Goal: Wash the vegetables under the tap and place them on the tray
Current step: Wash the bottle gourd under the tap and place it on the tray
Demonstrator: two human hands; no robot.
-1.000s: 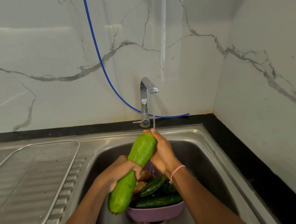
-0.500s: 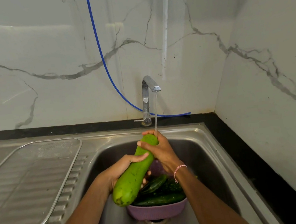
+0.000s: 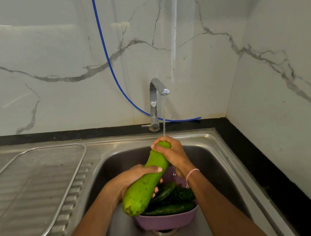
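Head view, the gourd: the person is holding a big light-green gourd [image 3: 147, 178] tilted over the sink [image 3: 217, 149], its top end under the tap [image 3: 156, 98].
Head view, the water: it is running down onto the gourd's top.
Head view, left hand: the left hand [image 3: 132, 180] is wrapping around the gourd's middle and gripping it.
Head view, right hand: the right hand [image 3: 172, 154] is closing around the gourd's top end.
Head view, the bowl: a purple bowl [image 3: 165, 221] is sitting in the sink, holding dark green vegetables [image 3: 169, 201].
Head view, the tray: the mesh tray [image 3: 42, 179] is lying left of the sink with nothing on it.
How far: the washing looks just begun; the bowl's vegetables are waiting.
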